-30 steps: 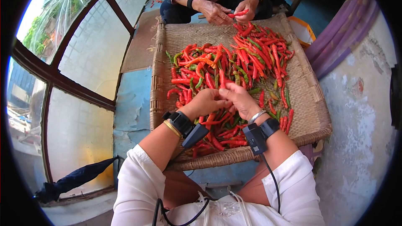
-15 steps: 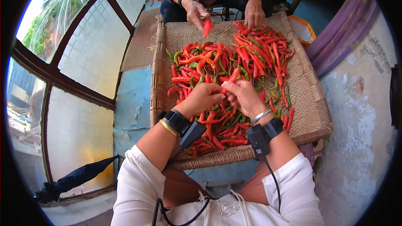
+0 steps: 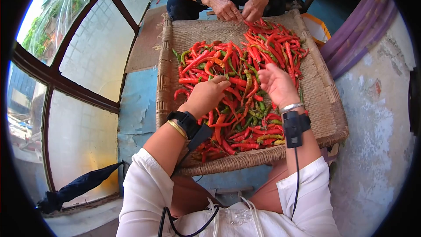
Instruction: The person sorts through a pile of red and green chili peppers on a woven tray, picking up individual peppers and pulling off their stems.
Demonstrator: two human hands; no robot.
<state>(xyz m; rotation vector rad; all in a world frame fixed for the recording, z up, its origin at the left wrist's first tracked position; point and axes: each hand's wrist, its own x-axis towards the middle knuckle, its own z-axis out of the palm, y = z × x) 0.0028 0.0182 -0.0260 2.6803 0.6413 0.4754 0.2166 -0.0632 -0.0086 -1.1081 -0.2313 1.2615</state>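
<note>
A woven tray (image 3: 320, 118) carries heaped red chili peppers (image 3: 226, 145), with some green ones mixed in. Over the left part of the heap, my left hand (image 3: 207, 95) has its fingers drawn together; what they hold, if anything, is hidden, and a red pepper lies right beside the fingertips. My right hand (image 3: 277, 84) hovers above the heap's right side, fingers apart and nothing in them. Some peppers between my two hands are green or yellowish.
Across the tray, a co-worker's two hands (image 3: 239, 9) meet at the far end of the pepper heap. Windows and a folded dark umbrella (image 3: 83, 185) are on the left. A purple curtain (image 3: 359, 30) hangs at the right wall.
My hands have moved apart, the right one rightward and opened, letting go of the red pepper between them. The co-worker's hands have come together; the pepper lifted there has left that spot.
</note>
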